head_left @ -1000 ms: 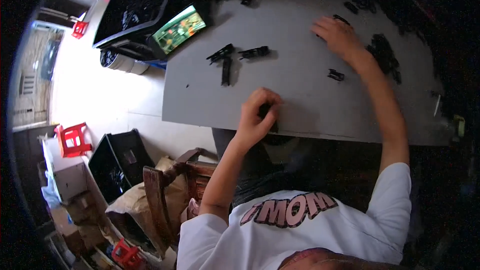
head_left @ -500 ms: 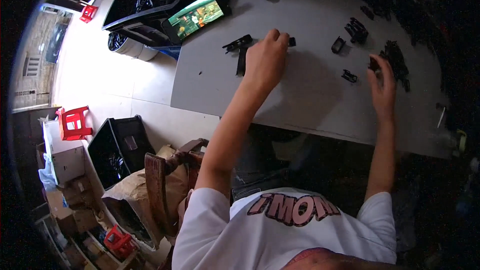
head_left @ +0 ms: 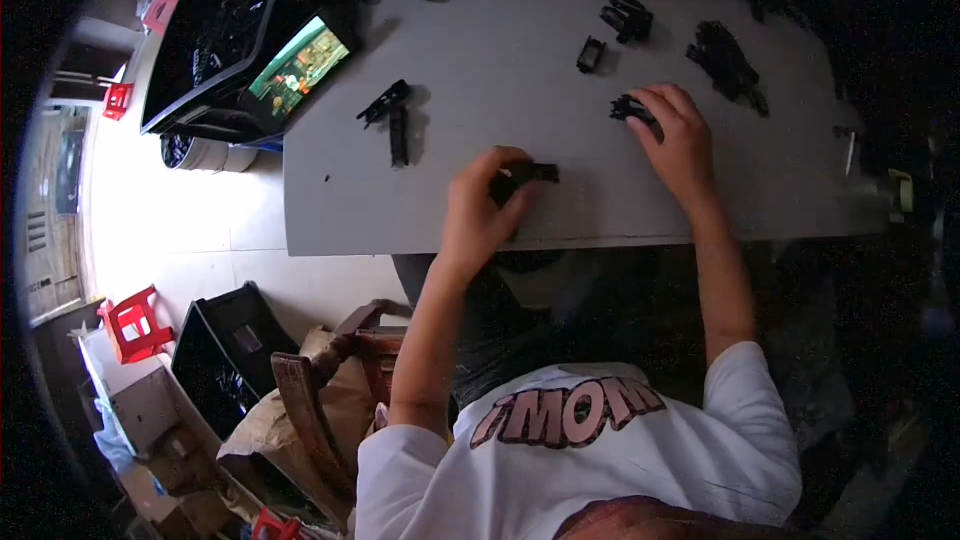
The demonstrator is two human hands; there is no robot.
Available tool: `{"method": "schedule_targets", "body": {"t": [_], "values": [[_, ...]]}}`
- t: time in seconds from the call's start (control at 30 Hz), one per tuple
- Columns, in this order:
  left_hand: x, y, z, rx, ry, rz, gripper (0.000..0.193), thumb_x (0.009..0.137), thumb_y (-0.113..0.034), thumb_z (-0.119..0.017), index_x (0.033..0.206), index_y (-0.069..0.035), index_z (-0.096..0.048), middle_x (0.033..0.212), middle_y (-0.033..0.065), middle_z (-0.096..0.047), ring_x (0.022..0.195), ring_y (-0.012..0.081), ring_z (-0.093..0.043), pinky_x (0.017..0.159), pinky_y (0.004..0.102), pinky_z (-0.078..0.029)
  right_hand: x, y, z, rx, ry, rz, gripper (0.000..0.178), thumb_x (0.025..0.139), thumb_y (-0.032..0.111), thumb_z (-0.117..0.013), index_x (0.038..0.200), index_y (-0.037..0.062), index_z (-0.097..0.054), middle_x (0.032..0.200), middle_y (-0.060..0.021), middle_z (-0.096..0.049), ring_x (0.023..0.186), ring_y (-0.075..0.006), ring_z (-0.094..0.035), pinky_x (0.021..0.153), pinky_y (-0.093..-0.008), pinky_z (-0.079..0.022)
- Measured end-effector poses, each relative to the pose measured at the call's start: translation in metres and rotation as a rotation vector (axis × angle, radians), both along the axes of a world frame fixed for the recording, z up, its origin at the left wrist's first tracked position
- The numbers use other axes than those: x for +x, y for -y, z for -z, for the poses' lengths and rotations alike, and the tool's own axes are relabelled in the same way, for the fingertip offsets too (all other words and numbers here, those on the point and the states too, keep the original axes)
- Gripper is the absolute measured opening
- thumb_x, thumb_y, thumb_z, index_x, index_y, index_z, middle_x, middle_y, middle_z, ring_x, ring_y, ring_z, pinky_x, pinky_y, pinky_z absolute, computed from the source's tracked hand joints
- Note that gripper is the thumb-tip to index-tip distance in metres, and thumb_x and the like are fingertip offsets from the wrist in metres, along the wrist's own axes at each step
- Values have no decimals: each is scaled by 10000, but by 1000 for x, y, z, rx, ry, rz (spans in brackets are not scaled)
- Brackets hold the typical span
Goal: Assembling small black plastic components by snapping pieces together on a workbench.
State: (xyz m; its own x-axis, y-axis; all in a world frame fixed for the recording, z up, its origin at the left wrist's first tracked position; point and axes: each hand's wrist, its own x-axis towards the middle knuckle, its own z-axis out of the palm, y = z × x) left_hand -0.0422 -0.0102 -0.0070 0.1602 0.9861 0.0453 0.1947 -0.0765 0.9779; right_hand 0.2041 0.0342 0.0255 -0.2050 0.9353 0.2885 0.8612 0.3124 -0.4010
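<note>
My left hand (head_left: 478,205) is closed on a dark, elongated plastic part (head_left: 543,172) near the table's front edge. One end of that part sticks out to the right of my fingers. On the right, my right hand (head_left: 683,135) has thumb and fingers pinched around a small black plastic clip-like part (head_left: 628,109) at the tabletop. Beyond it lie a small black frame-shaped part (head_left: 591,54) and a cluster of black parts (head_left: 627,17). Left of my left hand rest a slanted black part (head_left: 386,103) and a straight black bar (head_left: 398,136), close together.
The grey table (head_left: 460,70) carries a heap of black parts (head_left: 725,62) at right. A phone (head_left: 300,68) playing video leans by a black crate (head_left: 215,25) of parts at left. On the floor stand a bucket (head_left: 215,157), a red stool (head_left: 135,326) and another crate (head_left: 235,340).
My left hand has come nearer the table's front edge with the dark part. My right hand has left the heap's side and now grips the small clip-like part. The view has shifted.
</note>
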Motion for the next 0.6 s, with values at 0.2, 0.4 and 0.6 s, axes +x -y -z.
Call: {"method": "schedule_targets", "body": {"t": [0.2,0.4,0.6], "values": [[8,1,-5,108,-30,20,294,713,-42,-642,998,-35,-571,893,163,-619,789,293,-610,684,334,-475,5,-2,20,4,67,-41,260,773,59,-623,1025,10,-577,1011,-99,-551,935,-277,-547,804,-343,-448],[6,0,-10,87,-91,44,305,745,-17,-616,1047,-15,-569,969,147,-628,881,249,-618,775,316,-476,-26,14,4,-149,-80,-146,265,742,18,-611,1003,-2,-568,981,-91,-557,854,-233,-575,715,-301,-469],[9,-2,-9,132,-44,32,306,713,-26,-616,1016,-28,-572,883,160,-623,787,293,-613,694,342,-479,-53,25,-2,-229,-242,-314,241,722,-3,-597,962,3,-572,917,-76,-542,771,-193,-573,634,-277,-464]]}}
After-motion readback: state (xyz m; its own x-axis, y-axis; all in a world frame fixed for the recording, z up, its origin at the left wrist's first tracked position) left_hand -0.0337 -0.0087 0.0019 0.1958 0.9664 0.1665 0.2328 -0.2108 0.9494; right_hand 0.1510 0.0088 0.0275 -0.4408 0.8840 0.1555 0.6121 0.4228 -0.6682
